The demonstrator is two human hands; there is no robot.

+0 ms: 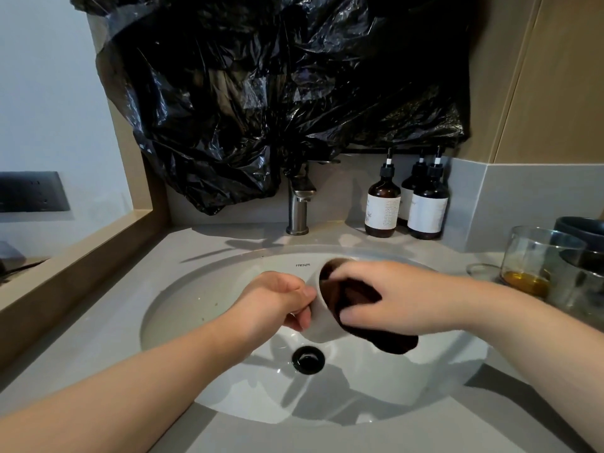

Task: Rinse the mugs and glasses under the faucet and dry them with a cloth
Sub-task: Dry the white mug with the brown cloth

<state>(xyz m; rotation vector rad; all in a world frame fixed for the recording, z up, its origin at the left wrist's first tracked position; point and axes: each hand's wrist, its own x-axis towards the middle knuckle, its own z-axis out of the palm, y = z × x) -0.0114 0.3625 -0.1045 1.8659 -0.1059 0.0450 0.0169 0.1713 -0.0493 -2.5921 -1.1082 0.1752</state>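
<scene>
Now we dry: our left hand (281, 300) grips the white mug (322, 317) over the sink (202, 295), our right hand (385, 297) presses the dark cloth (356, 297) inside. Turn the mug steadily so the cloth reaches the bottom.

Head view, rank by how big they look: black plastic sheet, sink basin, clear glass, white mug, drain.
1. black plastic sheet
2. sink basin
3. clear glass and white mug: about alike; the mug is partly hidden by the dark cloth, so they are not ranked.
4. drain
</scene>
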